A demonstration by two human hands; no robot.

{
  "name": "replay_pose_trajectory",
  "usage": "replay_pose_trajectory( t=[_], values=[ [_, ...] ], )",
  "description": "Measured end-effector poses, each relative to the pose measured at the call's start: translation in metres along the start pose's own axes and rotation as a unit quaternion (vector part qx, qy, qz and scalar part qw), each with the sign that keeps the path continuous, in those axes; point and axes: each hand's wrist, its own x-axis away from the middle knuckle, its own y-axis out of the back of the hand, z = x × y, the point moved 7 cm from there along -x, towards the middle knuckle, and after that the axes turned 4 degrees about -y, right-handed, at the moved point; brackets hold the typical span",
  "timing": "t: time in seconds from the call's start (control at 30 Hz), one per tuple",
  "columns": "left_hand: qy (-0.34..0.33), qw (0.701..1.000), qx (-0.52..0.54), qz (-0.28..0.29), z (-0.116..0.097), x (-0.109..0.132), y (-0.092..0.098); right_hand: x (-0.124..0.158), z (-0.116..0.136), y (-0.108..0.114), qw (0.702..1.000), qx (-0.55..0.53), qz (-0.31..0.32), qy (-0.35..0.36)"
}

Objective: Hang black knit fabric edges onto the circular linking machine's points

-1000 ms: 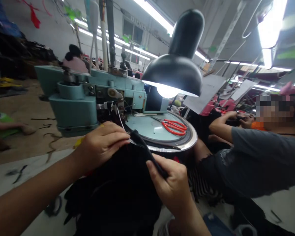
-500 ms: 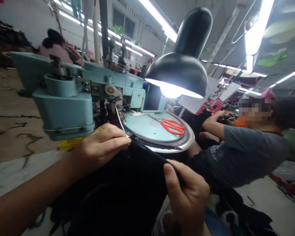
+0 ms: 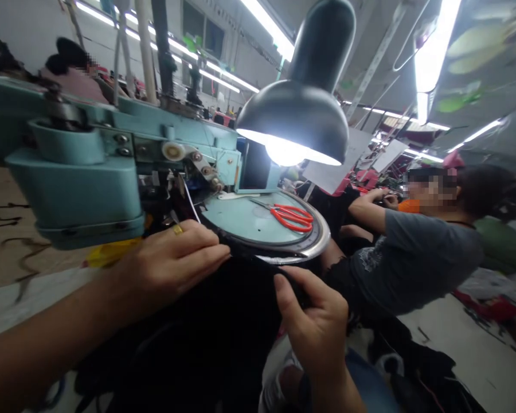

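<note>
My left hand (image 3: pixel 172 264) pinches the edge of a black knitted fabric (image 3: pixel 206 332) against the toothed rim of a round metal dial (image 3: pixel 313 246) on a teal linking machine (image 3: pixel 90 172). My right hand (image 3: pixel 316 327) grips the same fabric edge a little further right, thumb up, pulling it taut along the rim. The fabric hangs down in front of me between my arms. Red-handled scissors (image 3: pixel 290 216) lie on the dial's flat teal top.
A black desk lamp (image 3: pixel 303 109), lit, hangs just above the dial. A person in a grey shirt (image 3: pixel 417 264) works at the right. Another person sits at the far left behind the machine. Yarn scraps lie on the floor at the left.
My right hand has slid along the fabric edge toward the dial's rim and drawn the edge onto it. The view has swung left and closer to the machine.
</note>
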Motion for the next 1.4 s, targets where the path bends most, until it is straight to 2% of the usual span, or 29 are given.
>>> replay_pose_trajectory(
  t=[0.17,0.4,0.5,0.57,0.63,0.7,0.77,0.83,0.9,0.97,1.07,1.17,1.4],
  values=[
    [0.006,0.999,-0.002,0.035,-0.007,-0.01,-0.006,-0.003,-0.005,0.006,1.0,0.009,-0.009,-0.003],
    [-0.005,0.999,-0.009,0.044,-0.017,-0.022,-0.013,-0.007,-0.015,0.006,0.998,0.027,-0.03,-0.04],
    [0.008,0.999,-0.007,0.032,-0.015,-0.021,-0.015,0.002,-0.041,0.019,0.992,0.075,-0.075,-0.065],
    [0.019,0.999,-0.024,0.033,-0.013,-0.021,-0.015,0.011,-0.07,0.029,0.985,0.093,-0.081,-0.123],
    [0.02,0.999,-0.035,0.035,-0.014,-0.022,-0.015,0.019,-0.099,0.032,0.976,0.038,-0.035,-0.209],
    [0.03,0.999,-0.024,0.019,-0.015,-0.024,-0.012,0.021,-0.109,0.029,0.963,-0.057,0.029,-0.263],
    [0.045,0.999,0.008,-0.002,-0.016,-0.026,-0.01,0.013,-0.096,0.025,0.964,-0.089,0.075,-0.238],
    [0.062,0.997,0.038,-0.017,-0.016,-0.027,-0.012,0.002,-0.07,0.022,0.981,-0.053,0.098,-0.158],
    [0.068,0.996,0.053,-0.025,-0.016,-0.027,-0.014,-0.007,-0.047,0.02,0.992,-0.031,0.086,-0.087],
    [0.058,0.997,0.046,-0.03,-0.017,-0.027,-0.015,-0.011,-0.035,0.024,0.997,-0.044,0.039,-0.051],
    [0.038,0.999,0.018,-0.015,-0.019,-0.027,-0.018,-0.011,-0.034,0.029,0.998,-0.045,-0.013,-0.045],
    [0.017,0.999,0.03,0.007,-0.025,-0.031,-0.024,-0.011,-0.038,0.029,0.997,-0.034,-0.02,-0.061],
    [-0.008,1.0,0.019,0.005,-0.038,-0.049,-0.033,-0.014,-0.046,0.029,0.994,-0.063,-0.035,-0.086]
  ],
)
